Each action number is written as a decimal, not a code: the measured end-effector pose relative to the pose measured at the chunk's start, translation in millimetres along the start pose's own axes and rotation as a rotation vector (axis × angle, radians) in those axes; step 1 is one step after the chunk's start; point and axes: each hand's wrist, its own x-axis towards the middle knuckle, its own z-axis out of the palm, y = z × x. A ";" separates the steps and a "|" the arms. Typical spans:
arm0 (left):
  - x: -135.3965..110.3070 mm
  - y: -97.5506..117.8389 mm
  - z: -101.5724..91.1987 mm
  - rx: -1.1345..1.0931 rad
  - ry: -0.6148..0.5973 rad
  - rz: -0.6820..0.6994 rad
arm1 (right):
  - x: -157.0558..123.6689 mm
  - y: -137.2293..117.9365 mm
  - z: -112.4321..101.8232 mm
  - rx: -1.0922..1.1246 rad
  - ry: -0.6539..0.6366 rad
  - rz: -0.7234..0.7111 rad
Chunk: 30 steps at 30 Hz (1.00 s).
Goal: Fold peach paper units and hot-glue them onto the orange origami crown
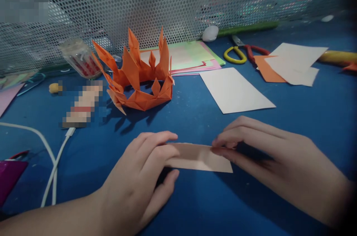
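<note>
A pale piece of paper [199,158], folded lengthwise into a narrow strip, lies on the blue table in front of me. My left hand [145,169] rests over its left end, fingers stretched across the paper and thumb apart below it. At the strip's upper right edge, my right hand [259,154] pinches the fold between thumb and fingertips. Beyond my hands stands an orange folded-paper crown [142,96] with tall points. A flat white sheet of paper [237,91] lies just past my right hand.
Scissors with yellow and red handles [235,55], loose white sheets [298,61] and an orange paper [269,70] lie at the back right. Coloured sheets [184,52] sit behind the crown. A glass jar [80,59], white cable [60,154] and perforated metal screen [167,2] are also there.
</note>
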 end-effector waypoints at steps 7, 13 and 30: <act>1.8 -3.8 -2.6 -0.098 0.076 0.080 | -6.3 -6.3 -2.3 -0.093 0.109 -0.118; -3.8 -3.4 -3.8 0.098 0.119 0.055 | -14.4 -8.3 -2.2 -0.275 0.335 -0.170; 0.6 -8.5 -3.1 -0.076 -0.049 -0.136 | 7.6 -5.4 1.3 -0.079 -0.019 -0.369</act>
